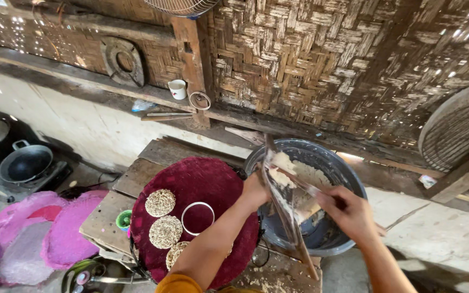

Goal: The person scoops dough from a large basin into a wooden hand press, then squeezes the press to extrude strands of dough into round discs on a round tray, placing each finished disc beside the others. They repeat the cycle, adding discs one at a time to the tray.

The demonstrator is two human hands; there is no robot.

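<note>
My left hand (254, 191) is closed on a long flat paddle (294, 230), blurred and smeared with pale mix, which slants over the rim of a grey bucket (354, 176). My right hand (350, 212) grips a thin metal utensil (302, 186) laid against the paddle above the pale mixture (306, 171) in the bucket. Under my left forearm lies a round maroon tray (204, 176) on a wooden table (146, 163). On the tray are a white ring mould (184, 212) and three round pale woven discs (160, 202), (165, 231), (175, 254).
A small green cup (123, 220) stands at the tray's left edge. Pink round mats (55, 233) lie lower left, and a dark wok (25, 163) sits on a stove. A white cup (178, 89) stands on the wall ledge. A round woven tray (457, 125) leans at the right.
</note>
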